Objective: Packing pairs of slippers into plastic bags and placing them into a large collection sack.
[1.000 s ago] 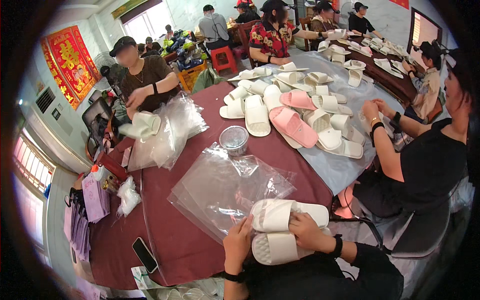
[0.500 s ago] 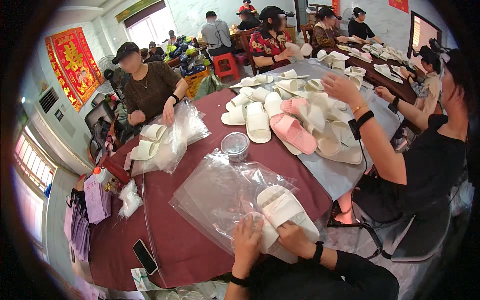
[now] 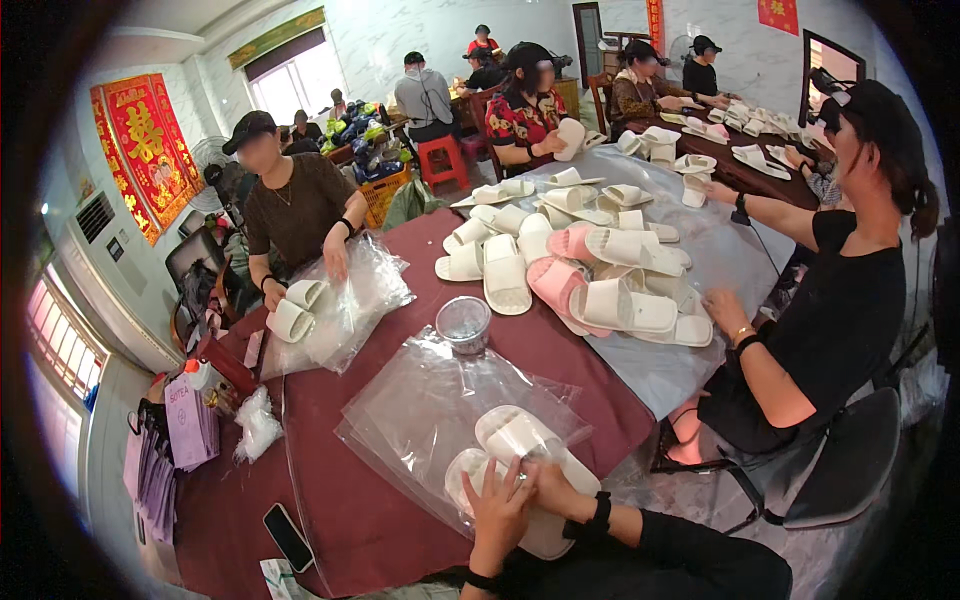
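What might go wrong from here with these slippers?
The white slippers extend past the edge of the table, so they might drop if the left hand and right hand loosen. Their toes overlap the clear bags, which could crease. The round tub beside those bags might tip if they are tugged.

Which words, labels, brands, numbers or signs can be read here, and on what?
Red wall banner: large gold characters, left unquoted.
Front purple bag: dark lettering, left unquoted.
Small red wall sign: gold character, left unquoted.
Narrow red strip at the back: too small to read.
Held white slippers: no readable lettering.
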The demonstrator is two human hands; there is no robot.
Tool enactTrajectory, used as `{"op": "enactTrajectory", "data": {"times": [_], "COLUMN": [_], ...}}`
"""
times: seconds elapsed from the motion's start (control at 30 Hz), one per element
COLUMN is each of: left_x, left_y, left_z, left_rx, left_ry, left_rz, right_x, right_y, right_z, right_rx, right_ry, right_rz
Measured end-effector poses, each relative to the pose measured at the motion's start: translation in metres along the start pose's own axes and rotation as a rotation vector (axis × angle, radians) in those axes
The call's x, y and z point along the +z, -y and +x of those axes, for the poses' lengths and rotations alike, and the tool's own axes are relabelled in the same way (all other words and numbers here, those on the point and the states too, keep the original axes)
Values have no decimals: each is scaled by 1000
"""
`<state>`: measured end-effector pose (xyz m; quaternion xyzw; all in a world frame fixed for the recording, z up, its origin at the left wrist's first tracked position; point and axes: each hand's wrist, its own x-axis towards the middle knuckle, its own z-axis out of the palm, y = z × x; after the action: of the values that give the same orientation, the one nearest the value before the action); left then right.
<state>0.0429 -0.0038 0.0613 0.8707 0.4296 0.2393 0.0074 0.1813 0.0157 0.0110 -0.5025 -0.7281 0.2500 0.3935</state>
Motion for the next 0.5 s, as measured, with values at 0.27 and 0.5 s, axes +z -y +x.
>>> {"op": "enactTrajectory", "data": {"times": [0.27, 0.5], "left_x": [10, 5], "left_y": [-17, -19], "left_z": [3, -3], "left_rx": [-21, 4], "left_ry": [-44, -64], "left_rz": [-134, -222], "right_x": [3, 31], "right_y": [3, -10], "right_z": [35, 75], "right_rx": [202, 228], "right_ry": [83, -157], "right_rz": [9, 177]}}
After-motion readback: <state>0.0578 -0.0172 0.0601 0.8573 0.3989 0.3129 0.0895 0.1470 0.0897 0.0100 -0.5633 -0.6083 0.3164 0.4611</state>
